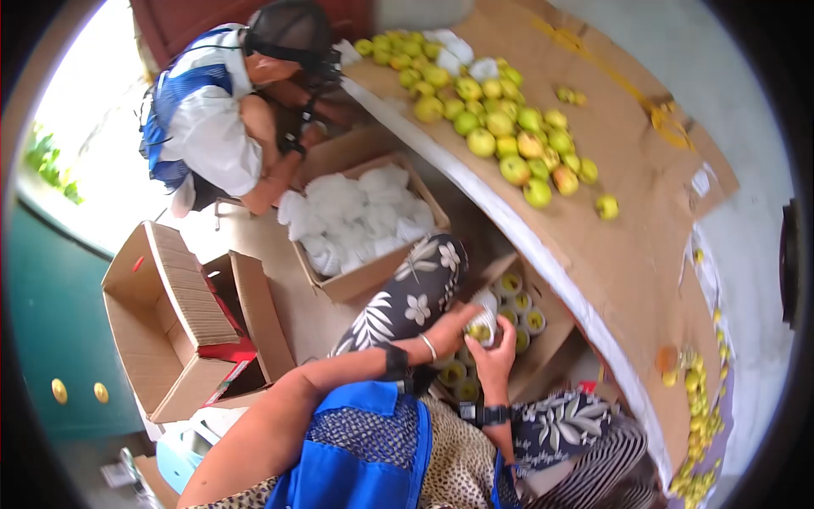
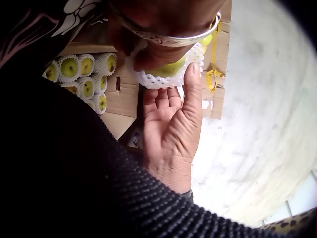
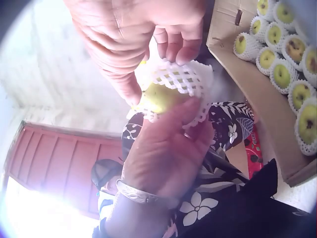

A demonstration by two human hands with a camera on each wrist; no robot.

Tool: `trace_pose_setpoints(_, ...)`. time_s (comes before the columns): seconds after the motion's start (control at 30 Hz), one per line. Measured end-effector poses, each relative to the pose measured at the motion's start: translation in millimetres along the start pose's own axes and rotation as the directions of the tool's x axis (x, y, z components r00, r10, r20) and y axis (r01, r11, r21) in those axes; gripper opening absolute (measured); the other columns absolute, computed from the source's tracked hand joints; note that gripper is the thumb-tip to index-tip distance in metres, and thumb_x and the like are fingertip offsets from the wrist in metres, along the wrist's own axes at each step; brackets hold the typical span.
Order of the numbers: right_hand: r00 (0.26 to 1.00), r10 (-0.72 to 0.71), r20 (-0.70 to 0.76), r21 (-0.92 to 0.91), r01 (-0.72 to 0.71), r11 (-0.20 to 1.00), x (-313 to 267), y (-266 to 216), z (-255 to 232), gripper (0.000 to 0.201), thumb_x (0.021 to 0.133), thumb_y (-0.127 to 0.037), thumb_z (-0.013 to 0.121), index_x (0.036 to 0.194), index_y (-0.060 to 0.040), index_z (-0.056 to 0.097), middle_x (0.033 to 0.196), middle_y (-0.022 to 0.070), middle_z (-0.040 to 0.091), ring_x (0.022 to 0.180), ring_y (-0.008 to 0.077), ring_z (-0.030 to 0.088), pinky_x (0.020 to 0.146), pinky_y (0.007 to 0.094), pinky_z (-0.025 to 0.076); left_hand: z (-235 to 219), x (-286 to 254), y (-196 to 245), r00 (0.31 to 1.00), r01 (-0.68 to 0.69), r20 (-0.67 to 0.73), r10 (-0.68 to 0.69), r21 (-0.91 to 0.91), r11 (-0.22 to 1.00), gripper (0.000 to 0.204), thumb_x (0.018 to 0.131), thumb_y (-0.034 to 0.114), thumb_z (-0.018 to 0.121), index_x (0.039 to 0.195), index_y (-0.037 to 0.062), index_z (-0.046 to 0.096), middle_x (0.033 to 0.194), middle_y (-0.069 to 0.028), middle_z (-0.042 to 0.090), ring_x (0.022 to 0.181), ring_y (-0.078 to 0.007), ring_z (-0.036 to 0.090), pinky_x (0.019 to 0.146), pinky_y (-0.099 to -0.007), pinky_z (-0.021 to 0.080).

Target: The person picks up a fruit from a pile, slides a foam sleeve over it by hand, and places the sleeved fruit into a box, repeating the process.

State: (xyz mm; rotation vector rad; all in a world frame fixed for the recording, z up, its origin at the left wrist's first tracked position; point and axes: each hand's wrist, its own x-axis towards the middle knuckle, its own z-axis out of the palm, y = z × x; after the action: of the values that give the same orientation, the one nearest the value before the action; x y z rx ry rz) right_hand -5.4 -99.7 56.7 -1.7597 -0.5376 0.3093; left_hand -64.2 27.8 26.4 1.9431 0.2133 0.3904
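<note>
A yellow-green fruit [image 3: 161,98] sits partly inside a white foam net [image 3: 181,77] in the right wrist view. My left hand [image 3: 163,153], with a bracelet at its wrist, grips the fruit and net from below. On the net's other side, my right hand [image 3: 133,34] holds it between thumb and curled fingertips. The left wrist view shows my right palm [image 2: 171,134] turned up beneath the net [image 2: 161,82]. In the head view, both hands, left [image 1: 445,331] and right [image 1: 494,360], meet around the netted fruit [image 1: 480,331] above my lap.
Netted fruits [image 1: 534,320] fill rows in a carton beside my knees. Loose fruits [image 1: 500,123] lie on the cardboard-covered table [image 1: 610,280] at right. Another person [image 1: 212,127] bends over a carton of white foam nets [image 1: 365,212]. Empty cartons [image 1: 161,339] stand at left.
</note>
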Motion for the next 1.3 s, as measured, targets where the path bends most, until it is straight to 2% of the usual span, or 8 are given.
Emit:
trace_pose_setpoints(0.23, 0.999, -0.011, 0.048, -0.248, 0.023, 0.969, 1.1, 4.6, -4.4, 0.060, 0.062, -0.013, 0.072, 0.115, -0.0007, 0.047, 0.109, 0.0158, 0.053, 0.101, 0.0278, 0.052, 0.088, 0.0361, 0.041, -6.0, -3.2, 15.6, 0.993, 0.015, 0.115, -0.031, 0.134, 0.991, 0.061, 0.067, -0.004, 0.057, 0.123, 0.0124, 0.039, 0.107, -0.0206, 0.047, 0.097, -0.0411, 0.050, 0.080, -0.0434, 0.044)
trace_pose_setpoints(0.47, 0.994, 0.107, -0.024, 0.098, -0.104, 0.990, -0.8, 18.0, 1.2, 0.050, 0.073, -0.010, 0.066, 0.116, 0.0015, 0.044, 0.110, 0.0110, 0.051, 0.099, 0.0174, 0.049, 0.087, 0.0297, 0.040, -11.0, -3.3, 17.8, 0.981, -0.130, -0.134, 0.137, 0.055, 0.990, 0.038, 0.068, -0.004, 0.050, 0.105, 0.0040, 0.045, 0.100, -0.0212, 0.048, 0.094, -0.0420, 0.049, 0.077, -0.0440, 0.044)
trace_pose_setpoints(0.57, 0.995, 0.096, -0.009, 0.056, -0.095, 0.994, -2.4, 20.2, -0.2, 0.048, 0.077, -0.010, 0.064, 0.118, 0.0021, 0.043, 0.111, 0.0097, 0.050, 0.098, 0.0159, 0.049, 0.086, 0.0279, 0.040, -6.6, -1.8, 7.3, 0.994, -0.048, -0.097, 0.053, 0.052, 0.997, 0.033, 0.069, -0.005, 0.049, 0.101, 0.0033, 0.046, 0.093, -0.0197, 0.048, 0.089, -0.0413, 0.050, 0.075, -0.0441, 0.044)
trace_pose_setpoints(0.8, 0.943, 0.332, -0.009, 0.353, -0.308, 0.884, -4.1, 31.7, 5.6, 0.042, 0.083, -0.008, 0.056, 0.122, 0.0004, 0.042, 0.115, 0.0090, 0.051, 0.100, 0.0160, 0.050, 0.085, 0.0278, 0.041, -4.0, 0.3, 4.3, 0.978, -0.160, -0.134, 0.162, 0.027, 0.987, 0.018, 0.071, 0.002, 0.058, 0.088, 0.0037, 0.053, 0.084, -0.0150, 0.051, 0.078, -0.0356, 0.054, 0.068, -0.0401, 0.045)
trace_pose_setpoints(0.9, 0.934, 0.356, 0.013, 0.428, -0.327, 0.843, -5.9, 56.3, 4.4, 0.041, 0.084, -0.005, 0.054, 0.123, -0.0002, 0.042, 0.116, 0.0086, 0.050, 0.101, 0.0160, 0.050, 0.085, 0.0283, 0.041, -15.2, -0.8, 22.1, 0.984, -0.171, 0.047, 0.172, -0.017, 0.985, 0.015, 0.069, 0.001, 0.060, 0.081, 0.0019, 0.051, 0.078, -0.0149, 0.054, 0.076, -0.0355, 0.055, 0.066, -0.0396, 0.045)
trace_pose_setpoints(1.03, 0.898, 0.424, 0.117, 0.533, -0.417, 0.737, -8.8, 62.1, 8.7, 0.036, 0.085, -0.003, 0.051, 0.121, -0.0031, 0.043, 0.113, 0.0064, 0.051, 0.098, 0.0151, 0.051, 0.081, 0.0267, 0.044, -20.5, -1.0, 26.2, 0.982, -0.174, 0.047, 0.181, -0.127, 0.977, 0.014, 0.069, 0.003, 0.064, 0.077, 0.0010, 0.052, 0.072, -0.0124, 0.056, 0.068, -0.0289, 0.058, 0.059, -0.0345, 0.045)
trace_pose_setpoints(1.13, 0.877, 0.432, 0.210, 0.604, -0.464, 0.648, -10.1, 69.5, 9.1, 0.033, 0.086, -0.005, 0.048, 0.119, -0.0070, 0.044, 0.111, 0.0065, 0.053, 0.101, 0.0195, 0.054, 0.081, 0.0315, 0.048, -21.5, -3.9, 25.7, 0.965, 0.093, 0.262, -0.012, -0.298, 0.950, 0.009, 0.074, 0.001, 0.063, 0.076, 0.0026, 0.054, 0.065, -0.0059, 0.059, 0.060, -0.0129, 0.059, 0.054, -0.0265, 0.046)
trace_pose_setpoints(1.3, 0.848, 0.463, 0.257, 0.641, -0.508, 0.575, -1.5, 51.2, 9.1, 0.034, 0.086, -0.012, 0.054, 0.118, -0.0050, 0.047, 0.111, 0.0056, 0.054, 0.098, 0.0180, 0.055, 0.082, 0.0326, 0.047, -9.7, -5.1, 9.0, 0.977, 0.077, 0.212, 0.021, -0.444, 0.893, 0.015, 0.074, 0.002, 0.063, 0.086, 0.0034, 0.054, 0.071, -0.0009, 0.056, 0.068, -0.0065, 0.053, 0.061, -0.0239, 0.046)
